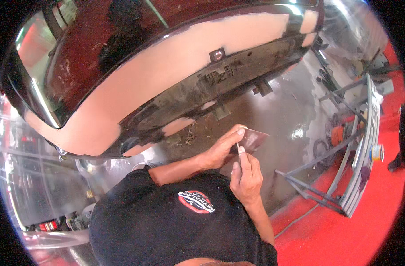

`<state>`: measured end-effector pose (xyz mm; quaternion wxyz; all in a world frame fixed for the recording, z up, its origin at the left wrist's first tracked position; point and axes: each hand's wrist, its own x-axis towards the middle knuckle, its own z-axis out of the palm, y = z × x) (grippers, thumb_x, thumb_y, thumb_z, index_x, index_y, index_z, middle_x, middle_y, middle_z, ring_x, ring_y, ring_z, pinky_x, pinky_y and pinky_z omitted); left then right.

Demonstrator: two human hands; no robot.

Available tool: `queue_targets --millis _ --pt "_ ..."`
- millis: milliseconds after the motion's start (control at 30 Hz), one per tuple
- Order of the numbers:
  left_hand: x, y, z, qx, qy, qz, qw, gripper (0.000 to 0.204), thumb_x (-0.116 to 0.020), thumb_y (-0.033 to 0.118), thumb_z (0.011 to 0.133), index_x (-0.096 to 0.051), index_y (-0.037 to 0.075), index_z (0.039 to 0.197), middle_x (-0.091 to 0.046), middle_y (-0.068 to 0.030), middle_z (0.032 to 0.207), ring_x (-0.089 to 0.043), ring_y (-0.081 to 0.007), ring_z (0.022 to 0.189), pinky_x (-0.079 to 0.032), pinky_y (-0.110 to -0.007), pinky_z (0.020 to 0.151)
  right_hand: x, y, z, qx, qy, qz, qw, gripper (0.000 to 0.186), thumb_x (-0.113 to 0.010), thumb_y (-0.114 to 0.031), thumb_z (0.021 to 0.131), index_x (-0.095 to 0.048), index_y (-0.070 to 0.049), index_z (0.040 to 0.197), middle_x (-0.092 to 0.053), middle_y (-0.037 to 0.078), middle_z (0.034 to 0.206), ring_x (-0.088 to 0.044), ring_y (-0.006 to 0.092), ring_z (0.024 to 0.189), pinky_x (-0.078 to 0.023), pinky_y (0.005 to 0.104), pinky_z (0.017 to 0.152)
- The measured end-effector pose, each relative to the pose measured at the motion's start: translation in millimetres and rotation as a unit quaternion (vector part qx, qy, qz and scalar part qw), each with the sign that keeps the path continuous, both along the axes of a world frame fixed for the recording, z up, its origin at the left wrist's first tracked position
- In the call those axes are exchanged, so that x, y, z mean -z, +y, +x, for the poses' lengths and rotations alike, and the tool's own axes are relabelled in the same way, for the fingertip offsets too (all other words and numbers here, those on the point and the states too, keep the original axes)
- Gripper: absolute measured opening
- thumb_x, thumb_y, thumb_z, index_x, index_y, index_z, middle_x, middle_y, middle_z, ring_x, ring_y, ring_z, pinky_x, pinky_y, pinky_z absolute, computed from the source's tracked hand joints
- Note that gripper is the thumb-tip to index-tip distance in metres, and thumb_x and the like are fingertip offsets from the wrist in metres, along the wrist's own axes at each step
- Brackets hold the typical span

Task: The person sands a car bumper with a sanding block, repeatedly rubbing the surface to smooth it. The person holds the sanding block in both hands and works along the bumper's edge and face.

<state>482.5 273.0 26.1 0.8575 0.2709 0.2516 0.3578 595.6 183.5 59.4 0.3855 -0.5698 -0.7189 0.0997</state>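
Note:
My left hand is closed on a flat, dark, thin plate that juts out to the right of its thumb. My right hand is just below, its thumb and fingers pinched around a slim, light-edged tool near the plate's lower left corner. What kind of tool it is I cannot make out, as the fingers cover most of it. Beyond both hands stands a dark red car, its bumper coated with wide pale pink patches. Both hands are apart from the car.
A metal stand stands to the right, with a small can beside it and an orange roll behind. Clear plastic sheeting hangs at the far right. The floor is grey, then red. Part of another person shows at the right edge.

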Motion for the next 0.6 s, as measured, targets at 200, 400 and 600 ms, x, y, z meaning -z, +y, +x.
queue_targets --millis 200,400,600 --pt "18.9 78.8 68.8 0.044 0.016 0.058 0.997 0.06 -0.029 0.051 0.107 -0.051 0.005 0.136 -0.058 -0.0022 0.12 -0.053 -0.0126 0.105 -0.044 -0.03 0.096 3.3 80.4 47.9 0.031 -0.04 -0.004 0.999 0.044 -0.059 0.003 0.087 -0.055 0.004 0.131 -0.062 0.025 0.11 -0.063 0.0376 0.096 -0.051 0.0446 0.084" --pt "6.0 135.2 130.2 0.003 0.13 0.286 0.949 0.062 -0.034 0.049 0.106 -0.041 0.001 0.143 -0.06 -0.0119 0.125 -0.054 -0.0197 0.116 -0.043 -0.034 0.1 -30.3 167.0 96.2 0.222 0.197 -0.079 0.952 0.04 -0.053 -0.004 0.093 -0.055 0.007 0.131 -0.063 0.023 0.123 -0.063 0.0333 0.11 -0.048 0.0396 0.096" --pt "-2.4 175.4 183.8 -0.017 0.199 0.328 0.923 0.052 -0.043 0.029 0.103 -0.04 -0.001 0.145 -0.057 -0.022 0.135 -0.055 -0.0309 0.126 -0.041 -0.04 0.106 -39.7 214.1 154.8 0.282 0.263 -0.109 0.916 0.04 -0.052 -0.009 0.095 -0.055 0.011 0.13 -0.063 0.021 0.129 -0.06 0.0266 0.118 -0.046 0.0376 0.1"
